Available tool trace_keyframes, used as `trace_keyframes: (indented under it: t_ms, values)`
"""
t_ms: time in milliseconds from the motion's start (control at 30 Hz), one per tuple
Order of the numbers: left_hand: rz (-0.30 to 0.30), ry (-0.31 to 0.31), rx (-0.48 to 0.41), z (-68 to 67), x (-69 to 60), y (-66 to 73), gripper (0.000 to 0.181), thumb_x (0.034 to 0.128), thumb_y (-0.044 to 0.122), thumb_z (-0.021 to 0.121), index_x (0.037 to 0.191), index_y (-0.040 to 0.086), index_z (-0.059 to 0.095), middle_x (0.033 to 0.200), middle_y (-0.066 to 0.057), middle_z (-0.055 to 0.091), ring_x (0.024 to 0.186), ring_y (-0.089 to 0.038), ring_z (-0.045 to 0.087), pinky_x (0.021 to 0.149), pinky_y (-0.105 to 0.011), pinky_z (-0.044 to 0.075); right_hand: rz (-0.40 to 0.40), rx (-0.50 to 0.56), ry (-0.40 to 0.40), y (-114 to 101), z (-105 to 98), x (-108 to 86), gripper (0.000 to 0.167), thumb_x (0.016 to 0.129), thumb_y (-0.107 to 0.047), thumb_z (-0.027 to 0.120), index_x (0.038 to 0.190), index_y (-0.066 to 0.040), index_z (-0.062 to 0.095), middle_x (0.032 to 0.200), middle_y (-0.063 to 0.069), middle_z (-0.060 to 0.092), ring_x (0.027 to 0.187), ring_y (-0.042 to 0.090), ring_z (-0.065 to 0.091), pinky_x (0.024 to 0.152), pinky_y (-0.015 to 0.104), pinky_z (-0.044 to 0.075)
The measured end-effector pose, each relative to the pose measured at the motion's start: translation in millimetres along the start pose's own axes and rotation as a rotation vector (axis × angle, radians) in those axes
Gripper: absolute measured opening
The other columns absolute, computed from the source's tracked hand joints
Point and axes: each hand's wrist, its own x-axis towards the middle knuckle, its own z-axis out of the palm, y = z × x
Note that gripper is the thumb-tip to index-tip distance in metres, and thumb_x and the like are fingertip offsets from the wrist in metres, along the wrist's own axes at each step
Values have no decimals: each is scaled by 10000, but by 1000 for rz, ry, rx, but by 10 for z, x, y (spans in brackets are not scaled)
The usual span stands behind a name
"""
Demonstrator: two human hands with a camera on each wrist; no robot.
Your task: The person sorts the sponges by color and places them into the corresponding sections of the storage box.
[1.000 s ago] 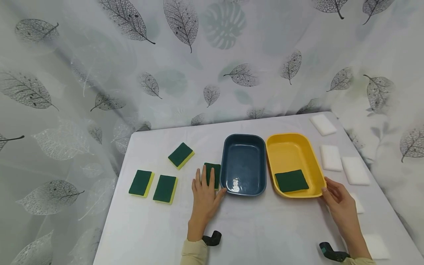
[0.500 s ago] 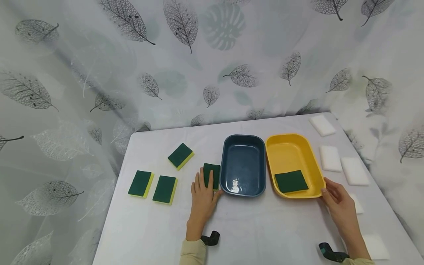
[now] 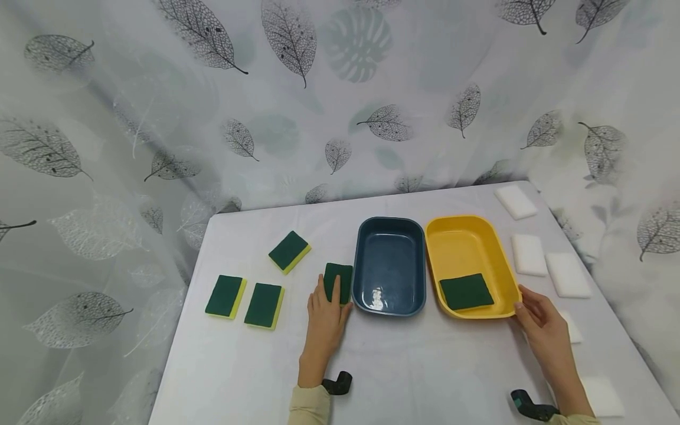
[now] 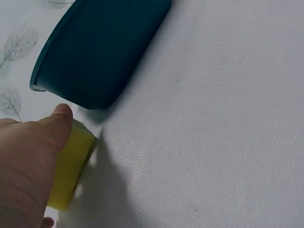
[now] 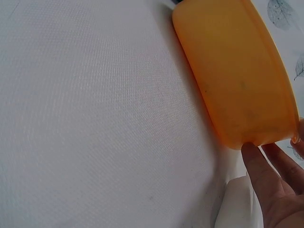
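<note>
My left hand lies over a green and yellow sponge just left of the blue tray; its fingers reach onto the green face. In the left wrist view the thumb of my left hand is against the yellow side of the sponge, below the blue tray. My right hand grips the near right corner of the yellow tray, in which one sponge lies green side up. Under that tray, in the right wrist view, fingertips of my right hand touch its wall.
Three more green and yellow sponges lie on the left of the white table. Several white sponges are spread along the right side. A leaf-patterned curtain hangs behind.
My left hand's thumb has drawn in from the blue tray's corner to the sponge's near edge, and its fingers have shifted slightly on the sponge. My right hand stays at the yellow tray.
</note>
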Motion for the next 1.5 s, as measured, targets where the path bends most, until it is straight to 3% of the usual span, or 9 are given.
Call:
trace_keyframes:
  t_ms: [367,500,667,867,1033,1133,1233,1500]
  values:
    - [25,60,-1,-40,-3,-18,733,1014,343,688,1599,34,373,1626,-308,327,1430,-447,436,1121,-559,474,20,-5,4,-22,1,-11,567,1094,-344,525,1599,-121,396,1587,283,448,1140,-197,503,821,-12,473]
    - [14,49,-14,-77,-2,-56,738,1027,356,668,1608,28,354,1645,-291,297,1458,-426,401,1131,-514,486,14,4,5,-25,5,-13,570,1092,-346,530,1596,-116,400,1579,290,451,1093,-235,471,819,-10,474]
    - [2,70,-20,-165,23,-113,758,1029,357,665,1613,6,333,1655,-280,278,1476,-418,375,1141,-496,483,2,19,9,-35,13,-10,561,1089,-331,541,1587,-106,415,1568,297,460,1056,-260,455,817,-4,481]
    - [0,98,39,-306,67,-141,781,1032,372,658,1616,-14,313,1659,-278,274,1467,-419,385,1153,-494,473,-4,17,6,-50,22,-9,557,1091,-325,539,1587,-104,416,1571,297,456,1066,-259,451,820,-4,481]
    - [22,124,33,-400,101,-128,793,1018,353,685,1611,-24,318,1654,-278,291,1460,-419,392,1159,-497,468,-6,14,6,-52,14,-10,553,1094,-322,533,1589,-108,411,1574,296,455,1083,-253,458,823,-5,479]
    - [30,142,-37,-435,127,-114,811,980,292,747,1609,-11,334,1653,-253,308,1464,-404,382,1161,-502,465,-6,15,5,-51,8,-11,553,1094,-326,532,1591,-115,410,1581,293,449,1093,-250,461,825,-5,479]
    - [20,155,-169,-463,155,-97,836,922,198,815,1599,1,367,1652,-224,327,1477,-390,362,1169,-517,449,-5,18,5,-47,5,-10,555,1093,-329,534,1591,-118,412,1585,291,447,1086,-257,458,824,-4,479]
    - [-71,167,-501,-551,250,-10,839,810,28,882,1549,43,484,1630,-169,405,1490,-392,385,1179,-554,427,-1,19,4,-45,-3,-12,562,1092,-334,533,1594,-114,408,1580,295,449,1067,-266,451,820,-4,480]
